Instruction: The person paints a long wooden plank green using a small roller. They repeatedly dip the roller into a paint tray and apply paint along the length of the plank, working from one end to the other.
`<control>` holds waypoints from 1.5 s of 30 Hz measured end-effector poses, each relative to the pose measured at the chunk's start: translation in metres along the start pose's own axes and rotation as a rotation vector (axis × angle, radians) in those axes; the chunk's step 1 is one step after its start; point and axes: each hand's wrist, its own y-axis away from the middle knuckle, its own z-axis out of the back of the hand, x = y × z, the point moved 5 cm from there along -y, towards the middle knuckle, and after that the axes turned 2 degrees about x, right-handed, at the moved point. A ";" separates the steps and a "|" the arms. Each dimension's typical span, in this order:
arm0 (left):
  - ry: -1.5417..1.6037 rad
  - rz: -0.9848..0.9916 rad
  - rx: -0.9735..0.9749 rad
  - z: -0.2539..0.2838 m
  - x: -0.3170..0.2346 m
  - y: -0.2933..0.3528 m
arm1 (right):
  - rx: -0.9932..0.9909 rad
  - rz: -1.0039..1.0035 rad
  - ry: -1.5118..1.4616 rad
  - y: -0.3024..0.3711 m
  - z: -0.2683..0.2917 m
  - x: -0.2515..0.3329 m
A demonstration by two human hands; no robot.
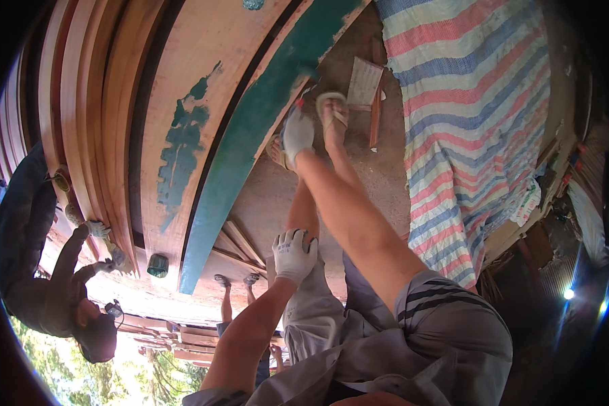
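Observation:
My right hand [297, 132], in a white glove, is closed round a paintbrush with a bit of red [300, 103] showing. The brush's far end is blurred and lies at the edge of a long plank [240, 145] coated in wet-looking green paint. Beside that plank lies a pale wooden one [159, 115], bare except for a ragged green patch [183, 145]. My left hand [294, 256], also gloved, rests on my bent knee with its fingers spread and nothing in it. My sandalled feet [331, 118] stand on the ground close to the green plank.
Red, white and blue striped sheeting [467, 101] covers the right side. A board offcut [365, 82] and wood strips [237, 243] lie on the ground. A greenish container [158, 265] sits on the pale plank's end. At left, a gloved co-worker [68, 271] bends over stacked planks [81, 115].

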 end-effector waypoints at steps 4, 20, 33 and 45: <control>-0.037 -0.080 0.003 -0.002 -0.009 -0.008 | -0.016 0.222 -0.099 -0.006 -0.020 -0.096; 0.027 -0.043 -0.071 -0.002 -0.005 -0.017 | -0.160 0.496 -0.167 -0.131 0.080 0.305; 0.022 -0.040 -0.061 0.014 -0.013 -0.024 | -0.014 0.224 0.121 0.037 -0.003 0.057; 0.003 -0.059 -0.053 0.012 -0.013 -0.027 | -0.186 0.255 0.054 -0.046 -0.001 0.128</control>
